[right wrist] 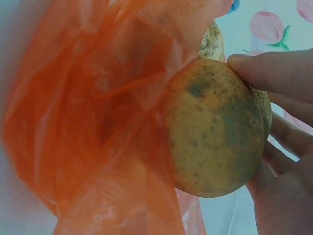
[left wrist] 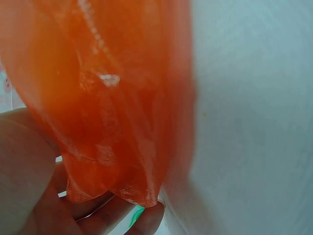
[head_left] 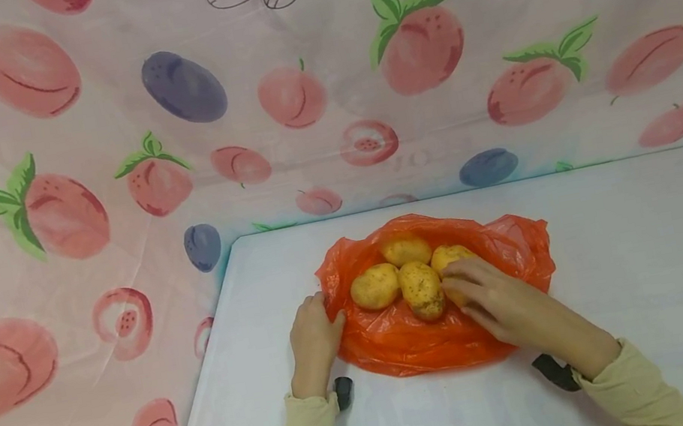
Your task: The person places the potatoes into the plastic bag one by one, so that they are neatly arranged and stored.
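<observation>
Several yellow-brown potatoes (head_left: 375, 288) lie together on a crumpled orange plastic bag (head_left: 419, 344) in the head view. My left hand (head_left: 314, 332) is at the bag's left edge and pinches it; in the left wrist view the bag film (left wrist: 112, 147) passes between thumb and fingers. My right hand (head_left: 511, 301) reaches over the bag's right side and grips a potato at the right of the group. The right wrist view shows that potato (right wrist: 215, 132) large, dark-spotted, with the thumb on its edge and the fingers behind. Orange film partly covers its side.
The bag lies on a white table (head_left: 668, 277). Behind and to the left hangs a pink cloth (head_left: 311, 43) printed with fruit. Dark wrist straps (head_left: 555, 372) show beside both beige sleeves (head_left: 640, 389).
</observation>
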`<act>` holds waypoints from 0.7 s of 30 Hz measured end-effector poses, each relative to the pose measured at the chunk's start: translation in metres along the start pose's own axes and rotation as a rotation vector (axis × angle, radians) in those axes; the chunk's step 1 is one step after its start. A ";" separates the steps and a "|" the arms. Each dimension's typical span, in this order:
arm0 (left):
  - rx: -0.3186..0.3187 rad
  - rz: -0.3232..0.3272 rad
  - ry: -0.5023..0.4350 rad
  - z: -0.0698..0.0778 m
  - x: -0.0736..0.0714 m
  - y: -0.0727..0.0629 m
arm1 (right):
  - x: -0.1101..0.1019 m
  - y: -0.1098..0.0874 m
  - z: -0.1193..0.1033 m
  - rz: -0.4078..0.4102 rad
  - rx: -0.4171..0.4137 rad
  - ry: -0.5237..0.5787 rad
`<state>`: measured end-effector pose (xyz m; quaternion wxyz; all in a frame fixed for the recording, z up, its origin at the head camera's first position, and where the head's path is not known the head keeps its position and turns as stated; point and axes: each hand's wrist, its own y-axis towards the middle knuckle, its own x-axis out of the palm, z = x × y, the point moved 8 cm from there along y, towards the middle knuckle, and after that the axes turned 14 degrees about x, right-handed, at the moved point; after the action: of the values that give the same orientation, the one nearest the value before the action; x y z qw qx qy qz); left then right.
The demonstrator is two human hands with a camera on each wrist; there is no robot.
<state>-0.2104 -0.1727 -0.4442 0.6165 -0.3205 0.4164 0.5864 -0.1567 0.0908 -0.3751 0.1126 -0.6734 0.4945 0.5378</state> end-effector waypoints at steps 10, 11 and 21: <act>-0.009 0.001 0.002 -0.001 0.000 0.001 | 0.003 -0.004 -0.002 -0.034 0.008 -0.019; -0.011 0.000 0.000 -0.001 0.000 0.001 | 0.004 -0.004 -0.003 -0.042 0.012 -0.020; -0.011 -0.010 0.012 -0.002 0.002 0.001 | 0.014 -0.009 0.001 -0.119 0.060 -0.035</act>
<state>-0.2117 -0.1737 -0.4463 0.6150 -0.3293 0.4151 0.5839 -0.1506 0.0881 -0.3905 0.1729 -0.6886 0.4674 0.5267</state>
